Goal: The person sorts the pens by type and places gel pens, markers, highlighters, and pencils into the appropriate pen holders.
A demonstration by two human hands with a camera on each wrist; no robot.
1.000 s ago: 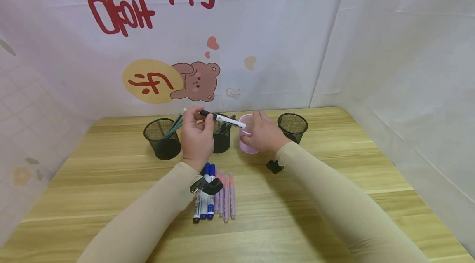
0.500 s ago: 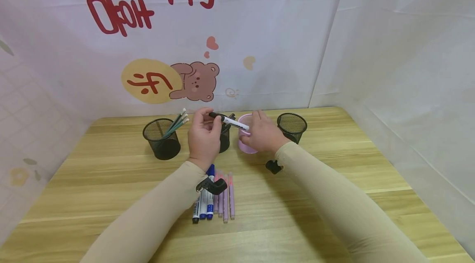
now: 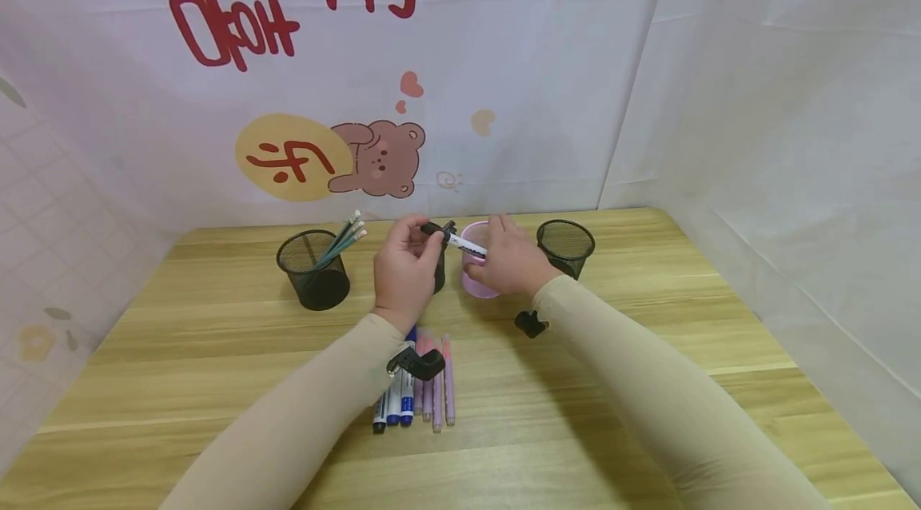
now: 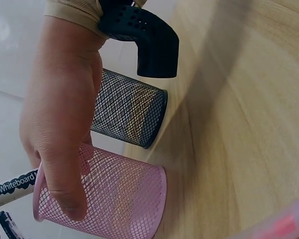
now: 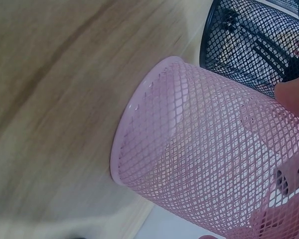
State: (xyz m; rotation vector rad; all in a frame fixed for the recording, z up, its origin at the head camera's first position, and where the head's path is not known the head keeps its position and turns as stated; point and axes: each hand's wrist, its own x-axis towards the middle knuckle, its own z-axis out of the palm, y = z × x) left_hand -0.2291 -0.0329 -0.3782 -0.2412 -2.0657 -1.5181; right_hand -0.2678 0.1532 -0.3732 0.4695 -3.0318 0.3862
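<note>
One wrist view reads "Whiteboard"; our left hand (image 3: 404,268) holds that marker (image 3: 466,245), our right hand (image 3: 512,256) a cup (image 3: 480,289) near the table's back edge (image 3: 626,215).

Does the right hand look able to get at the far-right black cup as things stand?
Probably yes, after letting go: the right hand grips the pink cup, but the far-right black cup is close by with nothing seen between.

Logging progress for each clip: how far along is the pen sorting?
Looks done: green pencils lean in the leftmost black cup, dark pens in the black cup next to it.
In hand: a whiteboard marker, pinched by the left hand at the mouth of the pink cup, which the right hand holds.
Apparently remaining: blue markers, a black-ended marker and purple pens, on the table.
</note>
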